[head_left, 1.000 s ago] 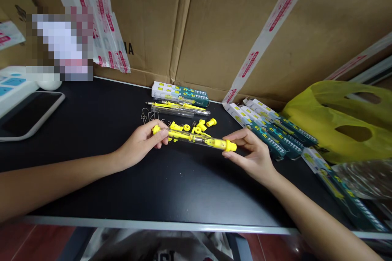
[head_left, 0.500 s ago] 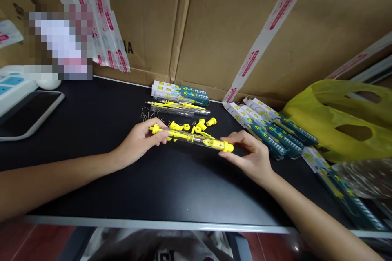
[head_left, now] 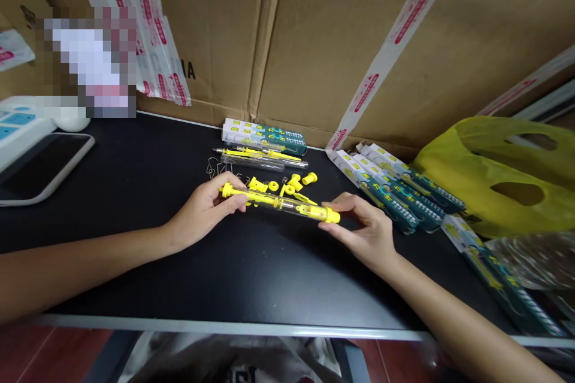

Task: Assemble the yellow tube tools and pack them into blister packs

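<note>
A clear tube spring scale (head_left: pixel 291 206) with yellow ends and a yellow inner rod is held level above the black table. My left hand (head_left: pixel 204 206) pinches its left end between thumb and fingers. At the other end, my right hand (head_left: pixel 366 224) has thumb and fingers closed on the yellow cap. Just behind the tube lie small yellow plastic parts (head_left: pixel 294 182), including rings and caps, with little springs among them. Several bent wire hooks (head_left: pixel 220 166) are near my left fingers. Further back are clear tubes (head_left: pixel 254 163) and yellow rods with metal ends (head_left: pixel 265 152).
Printed boxes (head_left: pixel 265 134) stand at the back, and more boxes (head_left: pixel 381 191) lie to the right. Beyond them are a yellow plastic bag (head_left: pixel 471 161) and clear plastic wrap (head_left: pixel 539 257). A phone (head_left: pixel 42 170) and power strip (head_left: pixel 15 125) are left. Cardboard (head_left: pixel 336 30) walls the back.
Both hands keep their grip on the spring scale. My right hand and that end of the tube have shifted very slightly left; nothing else has visibly moved.
</note>
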Demonstrator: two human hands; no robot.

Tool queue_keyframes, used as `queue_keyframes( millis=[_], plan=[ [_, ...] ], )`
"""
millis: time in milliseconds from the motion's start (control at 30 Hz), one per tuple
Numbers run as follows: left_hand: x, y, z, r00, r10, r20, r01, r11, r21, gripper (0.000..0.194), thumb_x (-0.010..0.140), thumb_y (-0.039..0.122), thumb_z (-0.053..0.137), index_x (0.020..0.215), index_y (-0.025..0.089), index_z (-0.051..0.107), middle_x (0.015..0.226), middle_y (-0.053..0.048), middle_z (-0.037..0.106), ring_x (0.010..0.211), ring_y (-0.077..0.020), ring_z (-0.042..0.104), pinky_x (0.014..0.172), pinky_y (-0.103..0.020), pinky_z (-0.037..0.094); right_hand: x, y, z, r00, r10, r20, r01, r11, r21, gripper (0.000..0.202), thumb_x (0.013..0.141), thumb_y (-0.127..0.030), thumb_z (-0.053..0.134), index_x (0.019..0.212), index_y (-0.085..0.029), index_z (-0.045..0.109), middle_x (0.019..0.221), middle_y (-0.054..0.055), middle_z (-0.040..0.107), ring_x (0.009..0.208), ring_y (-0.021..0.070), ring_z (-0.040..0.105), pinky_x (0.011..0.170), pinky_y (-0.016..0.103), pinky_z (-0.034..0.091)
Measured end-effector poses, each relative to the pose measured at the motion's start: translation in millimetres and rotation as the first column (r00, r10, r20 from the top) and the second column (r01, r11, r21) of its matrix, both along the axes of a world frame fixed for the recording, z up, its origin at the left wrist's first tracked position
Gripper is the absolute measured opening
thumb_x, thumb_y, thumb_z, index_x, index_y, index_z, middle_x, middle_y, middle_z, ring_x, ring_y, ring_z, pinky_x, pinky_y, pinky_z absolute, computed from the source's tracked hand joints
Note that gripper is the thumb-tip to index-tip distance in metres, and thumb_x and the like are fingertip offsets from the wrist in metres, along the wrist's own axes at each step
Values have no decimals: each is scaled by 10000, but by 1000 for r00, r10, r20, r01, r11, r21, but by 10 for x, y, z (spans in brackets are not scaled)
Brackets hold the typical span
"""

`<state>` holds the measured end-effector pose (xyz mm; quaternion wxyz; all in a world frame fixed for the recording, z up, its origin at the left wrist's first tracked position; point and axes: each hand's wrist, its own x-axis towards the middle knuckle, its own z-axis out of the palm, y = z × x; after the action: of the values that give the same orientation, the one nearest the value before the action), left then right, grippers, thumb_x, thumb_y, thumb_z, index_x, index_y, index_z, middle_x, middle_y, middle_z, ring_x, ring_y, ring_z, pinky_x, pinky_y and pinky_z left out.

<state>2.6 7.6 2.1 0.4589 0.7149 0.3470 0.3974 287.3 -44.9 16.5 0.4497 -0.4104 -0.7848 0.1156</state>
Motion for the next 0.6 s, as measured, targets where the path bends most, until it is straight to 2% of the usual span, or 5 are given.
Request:
queue_keyframes(
  millis=[133,200,467,600],
  plan=[
    [-5,-3,18,1000,-18,-17,19,1000,22,216,887,385,526,849,173,533,723,15,604,673,-96,554,620,-211,435,5,2,-19,1000,12,6,-12,997,73,212,720,-237,754,882,-195,624,781,55,677,696,188,631,608,325,522],
    [-5,-2,12,1000,-20,-13,21,999,26,209,889,383,524,876,175,536,744,10,613,691,-102,571,623,-215,440,11,4,-14,1000,12,3,-13,998,66,204,719,-254,755,867,-198,626,771,57,678,699,195,633,613,334,525],
    [-10,-29,-8,999,36,-35,-34,997,63,221,868,389,557,960,189,545,862,-14,614,775,-139,613,662,-242,460,3,8,-16,993,-25,-118,9,991,-132,219,701,-313,768,829,-193,637,812,54,689,721,177,658,594,275,562],
    [-25,-57,31,995,74,-73,-63,988,144,226,865,385,562,983,192,555,931,-26,607,825,-150,609,733,-262,467,-24,17,-24,970,-14,-245,-60,954,-294,224,719,-345,751,813,-185,625,775,42,675,633,154,655,554,263,566]
  ],
)
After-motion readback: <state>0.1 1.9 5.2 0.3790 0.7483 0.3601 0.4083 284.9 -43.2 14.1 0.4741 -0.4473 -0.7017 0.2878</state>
